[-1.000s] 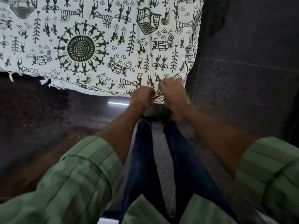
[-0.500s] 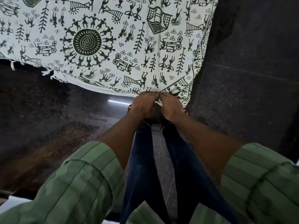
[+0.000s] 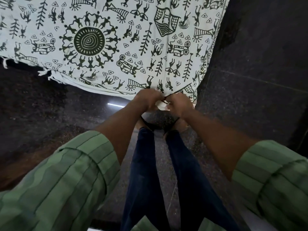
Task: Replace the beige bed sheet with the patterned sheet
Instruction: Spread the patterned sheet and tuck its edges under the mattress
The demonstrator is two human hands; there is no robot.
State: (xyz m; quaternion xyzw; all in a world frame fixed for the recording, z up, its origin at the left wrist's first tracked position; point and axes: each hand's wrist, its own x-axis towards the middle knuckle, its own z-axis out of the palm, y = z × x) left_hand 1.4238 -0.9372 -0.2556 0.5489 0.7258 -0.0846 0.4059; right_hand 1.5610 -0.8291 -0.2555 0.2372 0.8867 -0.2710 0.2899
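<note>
The patterned sheet [image 3: 116,47], white with dark green folk figures, trees and a round sun motif, lies spread over the bed across the top of the head view. Both hands meet at its near edge, close to the right corner. My left hand [image 3: 147,100] pinches the hem with curled fingers. My right hand [image 3: 179,105] grips a small bunched fold of the same hem just beside it. A white scrap of the fabric shows between the two hands. No beige sheet is in view.
Dark speckled stone floor [image 3: 50,114] runs below the bed's near edge and along its right side [image 3: 250,64]. White fringe tassels [image 3: 45,73] hang from the sheet's left hem. My legs in dark blue trousers [image 3: 166,172] stand right at the bed.
The view has shifted closer to the bed. My hands have come together at the hem and now bunch a small fold of the sheet between them.
</note>
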